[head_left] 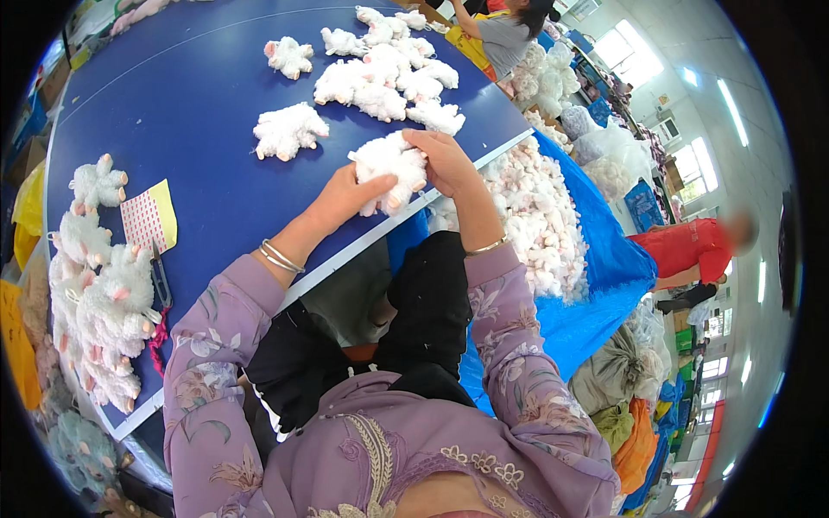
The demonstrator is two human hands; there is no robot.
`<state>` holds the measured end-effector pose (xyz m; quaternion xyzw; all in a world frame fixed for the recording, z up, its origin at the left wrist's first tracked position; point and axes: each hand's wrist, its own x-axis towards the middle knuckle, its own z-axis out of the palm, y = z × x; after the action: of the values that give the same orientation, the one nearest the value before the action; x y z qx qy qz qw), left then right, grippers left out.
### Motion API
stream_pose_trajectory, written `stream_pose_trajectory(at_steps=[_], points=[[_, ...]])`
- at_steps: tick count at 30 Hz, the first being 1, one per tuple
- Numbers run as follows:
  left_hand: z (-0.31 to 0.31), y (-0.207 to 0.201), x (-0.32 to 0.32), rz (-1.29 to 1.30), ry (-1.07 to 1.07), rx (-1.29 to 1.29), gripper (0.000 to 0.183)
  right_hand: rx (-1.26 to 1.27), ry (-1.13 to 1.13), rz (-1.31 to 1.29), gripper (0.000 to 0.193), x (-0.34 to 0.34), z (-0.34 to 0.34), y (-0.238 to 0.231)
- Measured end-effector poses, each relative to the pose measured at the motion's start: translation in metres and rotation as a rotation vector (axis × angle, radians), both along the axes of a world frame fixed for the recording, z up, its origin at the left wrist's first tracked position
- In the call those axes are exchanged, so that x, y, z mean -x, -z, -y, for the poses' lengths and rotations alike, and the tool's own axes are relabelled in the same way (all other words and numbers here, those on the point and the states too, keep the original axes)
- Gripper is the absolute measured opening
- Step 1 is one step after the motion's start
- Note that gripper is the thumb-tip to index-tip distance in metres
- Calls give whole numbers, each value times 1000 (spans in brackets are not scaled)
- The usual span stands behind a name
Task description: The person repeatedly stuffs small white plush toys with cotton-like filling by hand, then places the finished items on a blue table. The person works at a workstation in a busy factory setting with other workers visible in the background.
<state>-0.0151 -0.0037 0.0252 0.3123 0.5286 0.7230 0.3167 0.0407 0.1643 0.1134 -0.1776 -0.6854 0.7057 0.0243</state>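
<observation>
Between both hands, just above the near edge of the blue table (199,104), is a white fluffy plush toy (386,168) with pinkish feet. My left hand (345,197) grips its left side, thumb laid across the fur. On its upper right, my right hand (442,160) has its fingers closed on the plush. Beyond them lie a single white plush (290,131), another single plush (289,58) farther back, and a loose heap of similar plush toys (380,73). The side of the toy facing away is hidden.
More white plush toys (108,298) are piled at the table's left, beside a sticker sheet (149,216) and small scissors (161,278). At right, a blue sack (596,207) holds many small plush toys. Two other people, one in grey (503,39) and one in red (686,250), are nearby.
</observation>
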Motion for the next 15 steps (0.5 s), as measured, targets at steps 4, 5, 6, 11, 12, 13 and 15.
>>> stream_pose_trajectory(at_steps=[4, 5, 6, 11, 12, 13, 15], points=[[-3, 7, 7, 287, -78, -101, 29, 7, 114, -122, 27, -7, -6, 13], [-3, 4, 6, 302, -88, -111, 29, -64, 89, -175, 21, -15, -10, 19], [-2, 4, 6, 317, -101, -121, 30, -134, 77, -193, 19, -21, -4, 21], [-4, 1, 4, 357, -85, -145, 30, -596, 62, -484, 16, -42, 25, 24], [-2, -2, 2, 370, -86, -153, 30, -737, 66, -589, 21, -43, 31, 18], [-1, -1, 2, 364, -87, -145, 30, -896, -41, -560, 31, -45, 31, 7], [-1, 1, 2, 354, -85, -134, 30, -1019, -126, -574, 28, -42, 30, 2]])
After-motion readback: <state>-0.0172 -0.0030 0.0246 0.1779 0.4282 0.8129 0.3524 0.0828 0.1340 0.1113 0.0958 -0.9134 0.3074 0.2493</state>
